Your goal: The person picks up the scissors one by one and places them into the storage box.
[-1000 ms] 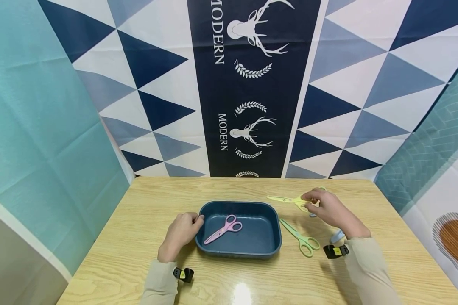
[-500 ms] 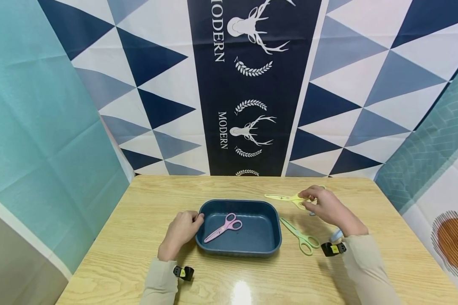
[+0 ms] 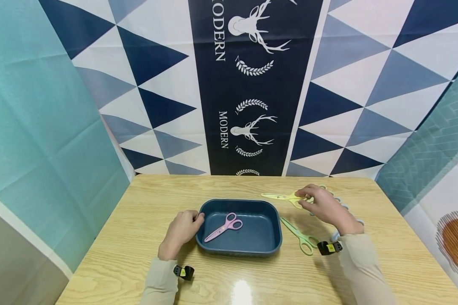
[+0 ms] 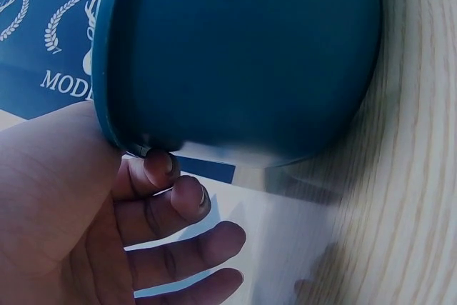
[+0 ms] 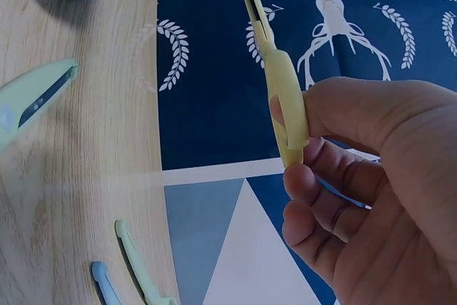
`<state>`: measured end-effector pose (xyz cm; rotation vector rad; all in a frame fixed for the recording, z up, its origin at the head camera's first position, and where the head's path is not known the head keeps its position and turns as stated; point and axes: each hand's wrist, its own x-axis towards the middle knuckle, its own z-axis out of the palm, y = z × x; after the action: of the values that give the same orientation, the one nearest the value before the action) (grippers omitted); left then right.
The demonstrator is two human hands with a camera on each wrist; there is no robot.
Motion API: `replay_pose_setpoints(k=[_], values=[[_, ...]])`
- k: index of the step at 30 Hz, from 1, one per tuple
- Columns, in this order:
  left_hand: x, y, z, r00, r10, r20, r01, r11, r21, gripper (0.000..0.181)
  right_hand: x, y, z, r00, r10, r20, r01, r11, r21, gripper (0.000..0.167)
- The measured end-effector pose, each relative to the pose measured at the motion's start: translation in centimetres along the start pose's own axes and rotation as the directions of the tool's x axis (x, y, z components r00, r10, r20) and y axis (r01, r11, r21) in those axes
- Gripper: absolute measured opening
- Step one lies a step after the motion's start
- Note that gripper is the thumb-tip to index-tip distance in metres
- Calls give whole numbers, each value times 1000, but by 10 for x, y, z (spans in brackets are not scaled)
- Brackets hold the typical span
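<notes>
My left hand (image 3: 182,232) pinches the left rim of a dark blue rectangular tray (image 3: 256,231), thumb and index finger on its edge. Inside the tray lies a pair of pink scissors (image 3: 223,228). My right hand (image 3: 323,207) grips yellow scissors (image 3: 277,196) by the handles, beyond the tray's far right corner, blades pointing left. In the right wrist view the yellow scissors (image 5: 285,98) are held between thumb and fingers, apart from the table. Green scissors (image 3: 300,237) rest just right of the tray.
Light blue scissors parts (image 3: 335,236) and a pale green loop (image 3: 323,187) show around my right hand and wrist, mostly hidden. The wooden table (image 3: 137,237) meets a patterned cloth (image 3: 246,84) at its back edge.
My right hand has drifted slightly left with the yellow scissors. More of the light blue pieces now show behind its wrist. The left hand and tray have stayed put.
</notes>
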<state>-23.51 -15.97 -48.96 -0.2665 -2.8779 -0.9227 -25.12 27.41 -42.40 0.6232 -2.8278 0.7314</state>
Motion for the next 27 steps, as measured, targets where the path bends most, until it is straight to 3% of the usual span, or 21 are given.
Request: replay_pose_setpoints(k=[27], values=[[-2,0,0,1000,-4,3,4,1000,-5,43,10,-14,14,998,-50,-28,50,999,14,17]])
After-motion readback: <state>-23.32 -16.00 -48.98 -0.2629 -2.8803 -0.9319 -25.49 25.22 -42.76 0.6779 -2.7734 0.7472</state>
